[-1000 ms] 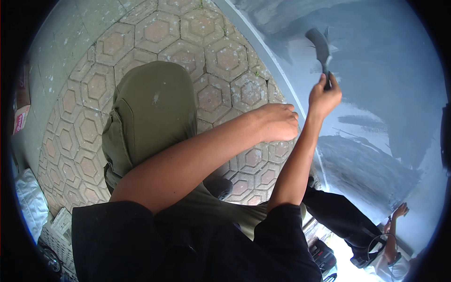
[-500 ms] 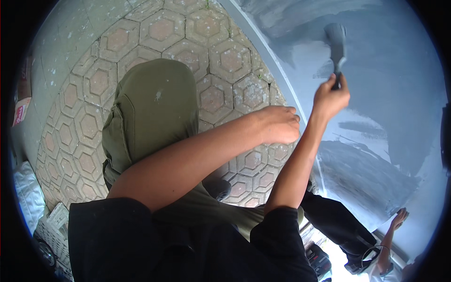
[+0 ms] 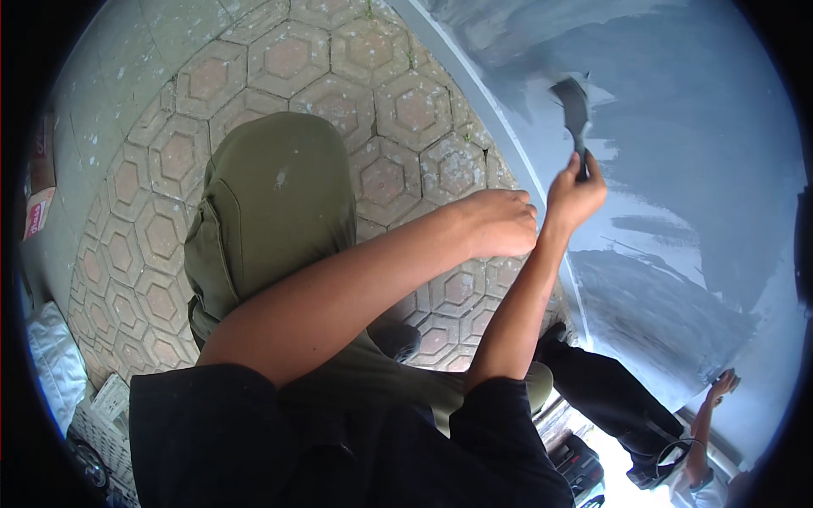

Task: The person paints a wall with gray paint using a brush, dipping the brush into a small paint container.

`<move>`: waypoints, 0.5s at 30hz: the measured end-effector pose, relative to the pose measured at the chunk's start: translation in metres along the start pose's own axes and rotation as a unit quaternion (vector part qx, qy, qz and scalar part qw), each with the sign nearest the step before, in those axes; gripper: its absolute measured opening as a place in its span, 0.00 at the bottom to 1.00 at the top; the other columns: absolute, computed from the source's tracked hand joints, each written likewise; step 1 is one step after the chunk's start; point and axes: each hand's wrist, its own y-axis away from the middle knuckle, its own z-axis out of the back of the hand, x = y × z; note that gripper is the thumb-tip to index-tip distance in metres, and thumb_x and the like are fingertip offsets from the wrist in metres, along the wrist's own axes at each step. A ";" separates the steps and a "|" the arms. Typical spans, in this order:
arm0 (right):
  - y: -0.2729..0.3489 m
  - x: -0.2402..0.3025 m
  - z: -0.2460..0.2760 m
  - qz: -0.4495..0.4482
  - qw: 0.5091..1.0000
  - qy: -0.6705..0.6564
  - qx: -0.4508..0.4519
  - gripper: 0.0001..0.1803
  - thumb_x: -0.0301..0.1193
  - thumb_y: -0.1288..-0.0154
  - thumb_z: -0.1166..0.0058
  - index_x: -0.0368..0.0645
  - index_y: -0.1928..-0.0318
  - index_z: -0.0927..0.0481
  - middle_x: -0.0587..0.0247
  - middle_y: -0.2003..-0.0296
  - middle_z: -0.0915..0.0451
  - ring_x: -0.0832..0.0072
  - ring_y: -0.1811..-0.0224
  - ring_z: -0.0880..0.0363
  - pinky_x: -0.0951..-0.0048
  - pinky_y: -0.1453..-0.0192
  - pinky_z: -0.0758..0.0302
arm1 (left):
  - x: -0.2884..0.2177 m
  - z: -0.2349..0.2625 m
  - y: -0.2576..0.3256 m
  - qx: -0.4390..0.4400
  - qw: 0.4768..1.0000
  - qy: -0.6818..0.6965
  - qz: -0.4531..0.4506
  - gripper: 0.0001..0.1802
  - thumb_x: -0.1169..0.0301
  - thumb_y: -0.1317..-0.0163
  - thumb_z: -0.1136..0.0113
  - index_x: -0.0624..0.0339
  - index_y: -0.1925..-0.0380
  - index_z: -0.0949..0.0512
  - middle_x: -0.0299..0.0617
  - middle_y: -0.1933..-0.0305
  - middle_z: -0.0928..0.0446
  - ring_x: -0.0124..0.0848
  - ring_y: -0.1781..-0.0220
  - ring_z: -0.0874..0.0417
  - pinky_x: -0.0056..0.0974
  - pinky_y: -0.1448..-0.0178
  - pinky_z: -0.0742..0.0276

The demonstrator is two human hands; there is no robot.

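My right hand (image 3: 576,193) grips the dark handle of a paintbrush (image 3: 574,106). The brush's wide dark bristles are bent against the wall panel (image 3: 720,127), which carries uneven patches of grey paint over a lighter blue-grey. My left hand (image 3: 500,223) is curled closed beside my right forearm, near the panel's pale edge strip (image 3: 508,135). Its fingers turn away from view, and whatever they may hold is hidden.
Hexagonal paving (image 3: 385,173) spattered with paint lies below. My bent knee (image 3: 284,178) is at the left. At the lower right another person's hand (image 3: 721,385) touches the painted surface. A white sack (image 3: 55,364) and a woven white crate (image 3: 110,406) stand at the lower left.
My right hand and the paintbrush have moved left and toward me along the panel; the bristles now look bent. My left hand stays almost where it was.
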 end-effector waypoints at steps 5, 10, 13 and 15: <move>0.005 -0.014 0.008 -0.008 0.998 -0.053 -0.043 0.17 0.22 0.27 0.39 0.20 0.45 0.15 0.40 0.64 0.09 0.64 0.68 0.11 0.63 0.61 0.17 | 0.003 0.003 -0.001 0.025 1.000 -0.007 0.003 0.09 0.72 0.43 0.38 0.58 0.74 0.09 0.43 0.62 0.10 0.36 0.49 0.14 0.39 0.37 0.21; 0.009 -0.018 0.010 -0.066 0.984 -0.104 -0.127 0.17 0.24 0.27 0.38 0.22 0.46 0.14 0.39 0.65 0.10 0.65 0.67 0.11 0.61 0.60 0.18 | 0.002 0.005 0.004 0.030 0.999 0.024 0.030 0.09 0.73 0.44 0.37 0.59 0.73 0.08 0.45 0.58 0.10 0.40 0.47 0.14 0.39 0.38 0.19; 0.010 -0.020 0.005 -0.034 0.996 -0.046 -0.069 0.16 0.22 0.27 0.39 0.19 0.46 0.15 0.37 0.62 0.09 0.64 0.65 0.10 0.63 0.60 0.17 | 0.002 0.006 0.002 0.018 0.999 0.004 0.032 0.09 0.73 0.44 0.37 0.59 0.73 0.09 0.45 0.57 0.11 0.40 0.47 0.14 0.39 0.37 0.19; 0.010 -0.022 0.003 -0.042 0.983 -0.121 -0.130 0.18 0.25 0.27 0.38 0.21 0.45 0.15 0.35 0.62 0.10 0.64 0.64 0.10 0.61 0.56 0.17 | 0.001 0.006 0.002 0.015 0.999 0.022 0.033 0.09 0.73 0.43 0.37 0.60 0.72 0.09 0.45 0.57 0.11 0.41 0.46 0.14 0.40 0.37 0.18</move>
